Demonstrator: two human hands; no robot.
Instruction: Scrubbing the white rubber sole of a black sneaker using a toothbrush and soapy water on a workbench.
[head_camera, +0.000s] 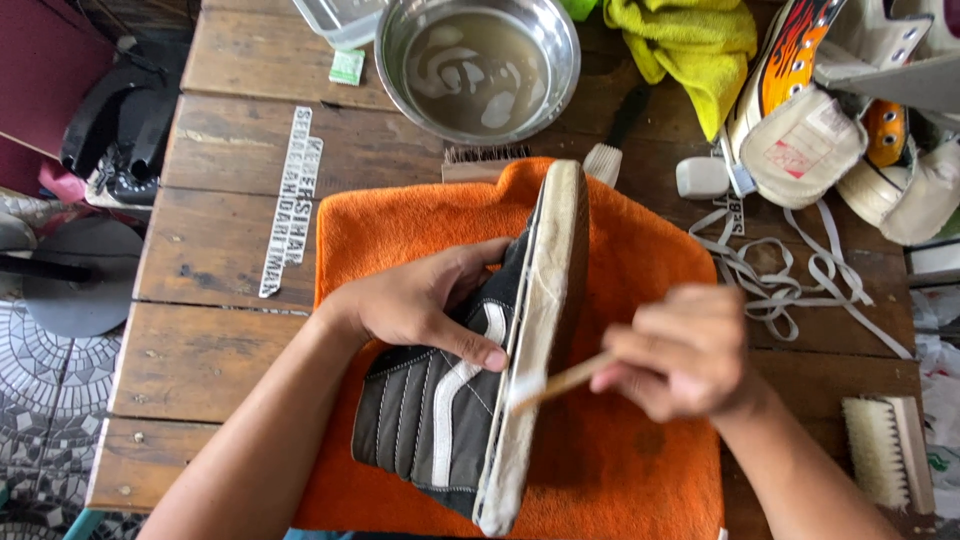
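The left hand (420, 300) pins a dark grey high-top shoe (440, 410) on its side over an orange towel (620, 440), fingers curled over the upper with the thumb pressed near the white stripe, a closed grip on the shoe. The shoe lies across the middle of the towel with its pale sole edge (545, 300) turned upward. The right hand (685, 350) is blurred with motion; its grip is closed round the thin wooden handle of a small brush (560, 383), whose tip meets the sole edge just beside the left thumb.

Judging from this, the main risk is the shoe rolling: it balances on its side and only one hand steadies it, so a hard stroke could tip it off the towel. The brush works close to the left thumb, so a slip could scrape it. A metal bowl (478, 68) of murky water stands near the far edge of the towel on the wooden table (220, 250); a wide elbow swing could knock it. Loose white laces (790, 280) lie near the right wrist and could snag
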